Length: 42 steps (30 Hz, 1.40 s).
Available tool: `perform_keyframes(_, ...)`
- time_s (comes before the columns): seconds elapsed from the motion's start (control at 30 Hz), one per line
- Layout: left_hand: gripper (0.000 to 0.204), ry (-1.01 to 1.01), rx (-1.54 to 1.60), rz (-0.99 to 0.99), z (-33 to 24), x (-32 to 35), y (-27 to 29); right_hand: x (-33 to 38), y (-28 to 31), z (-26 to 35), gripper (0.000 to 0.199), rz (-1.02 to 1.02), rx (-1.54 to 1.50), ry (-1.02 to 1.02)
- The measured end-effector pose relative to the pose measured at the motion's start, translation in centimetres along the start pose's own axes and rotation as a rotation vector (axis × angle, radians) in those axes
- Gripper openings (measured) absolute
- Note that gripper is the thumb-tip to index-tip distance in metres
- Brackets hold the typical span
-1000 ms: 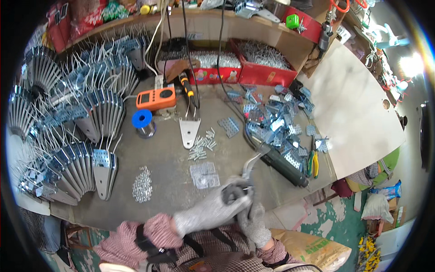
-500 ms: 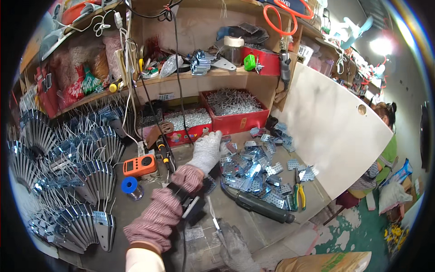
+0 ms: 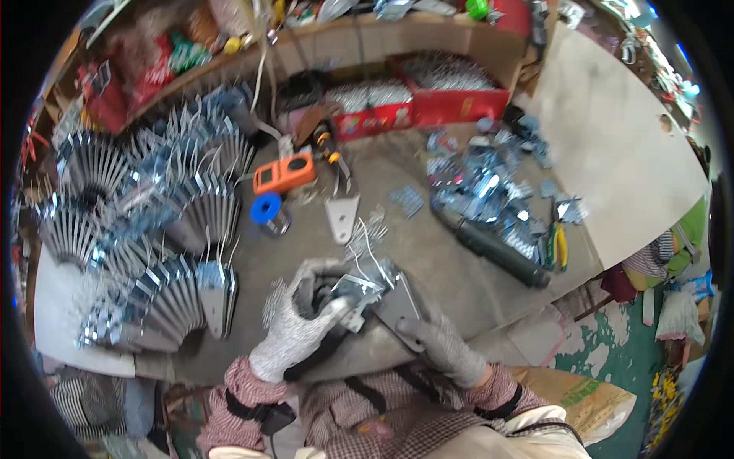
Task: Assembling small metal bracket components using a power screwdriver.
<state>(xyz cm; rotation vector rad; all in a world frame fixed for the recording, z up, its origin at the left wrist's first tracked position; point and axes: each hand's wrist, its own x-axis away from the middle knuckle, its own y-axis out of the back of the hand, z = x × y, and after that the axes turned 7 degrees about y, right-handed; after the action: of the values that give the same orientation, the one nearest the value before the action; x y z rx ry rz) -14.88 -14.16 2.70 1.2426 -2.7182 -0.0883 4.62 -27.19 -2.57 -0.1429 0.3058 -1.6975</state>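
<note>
Grey-gloved, our left hand [image 3: 294, 336] is curled shut around a small bright metal bracket [image 3: 353, 294], held over the near edge of the concrete bench [image 3: 428, 252] with stacked metal plates [image 3: 183, 306] fanned out further to its left. Just right of it our right hand [image 3: 440, 344] grips the lower end of a flat dark plate [image 3: 397, 302], fingers closed on it. That plate's long axis runs up and away from us, its upper end touching the bracket, so both hands meet there.

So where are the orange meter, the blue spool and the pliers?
Orange meter [image 3: 284, 174]: head view, middle of its casing.
Blue spool [image 3: 265, 207]: head view, its top face.
Pliers [image 3: 560, 246]: head view, the handles.
</note>
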Motion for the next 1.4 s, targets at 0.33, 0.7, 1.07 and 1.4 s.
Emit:
perform_keyframes(0.33,0.040,-0.096,-0.193,-0.055,1.1,2.2,1.0,1.0,-3.6,1.0,0.082,0.153,0.112,-0.047)
perform_keyframes(0.7,0.043,-0.633,-1.001,-0.446,3.8,1.9,-0.2,2.3,-4.2,-1.6,0.077,0.063,0.361,-0.070)
perform_keyframes(1.07,0.077,-0.090,-0.641,-0.124,7.5,6.6,-2.2,0.8,-2.8,1.2,0.062,0.245,0.618,-0.054)
perform_keyframes(1.4,0.075,-0.219,-0.664,-0.168,8.1,5.4,-2.5,0.0,15.6,5.2,0.058,-0.345,1.573,-0.066)
